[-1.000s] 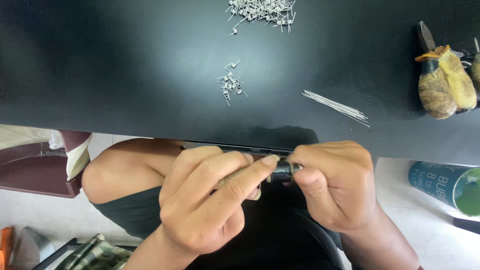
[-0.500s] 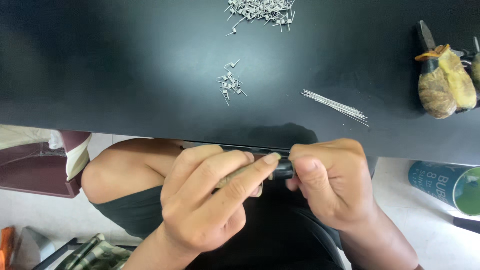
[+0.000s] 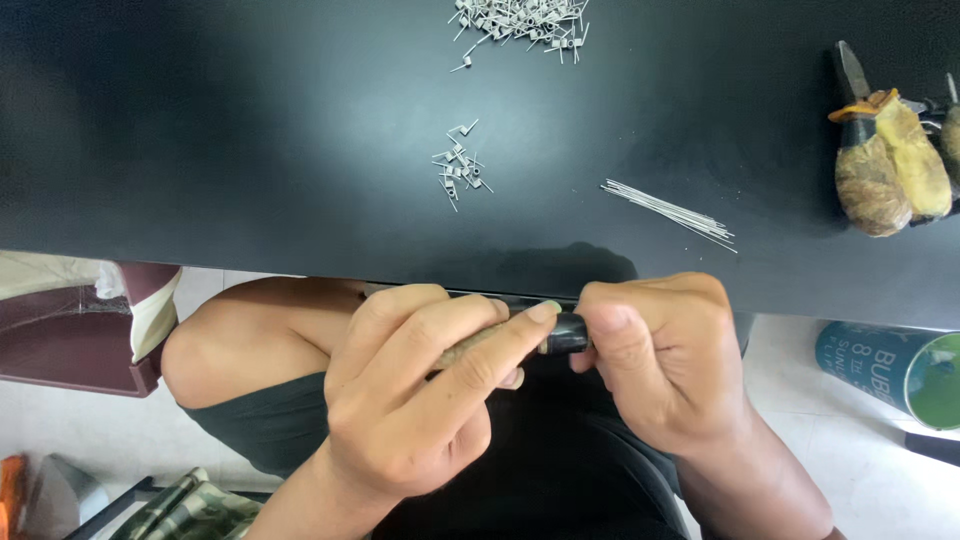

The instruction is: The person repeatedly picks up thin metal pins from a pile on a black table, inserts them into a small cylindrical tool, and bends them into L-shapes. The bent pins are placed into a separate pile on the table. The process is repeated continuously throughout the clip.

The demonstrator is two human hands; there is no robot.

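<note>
Just below the black table (image 3: 250, 150) edge, your left hand (image 3: 420, 400) wraps the small tool (image 3: 520, 340) while your right hand (image 3: 660, 360) pinches its dark tip. A slip could scatter the wire coils (image 3: 460, 170) beyond.

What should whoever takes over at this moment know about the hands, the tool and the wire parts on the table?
Left hand: closed around a small hand tool with a tan handle and black tip, held below the black table's near edge.
Right hand: fingers pinched at the tool's black tip; what they pinch is hidden.
On the table: a small cluster of bent wire pieces, a bigger pile at the far edge, a bundle of straight wires, wrapped-handle pliers far right.
Done: many bent pieces lie there.
Left: straight wires remain.
</note>
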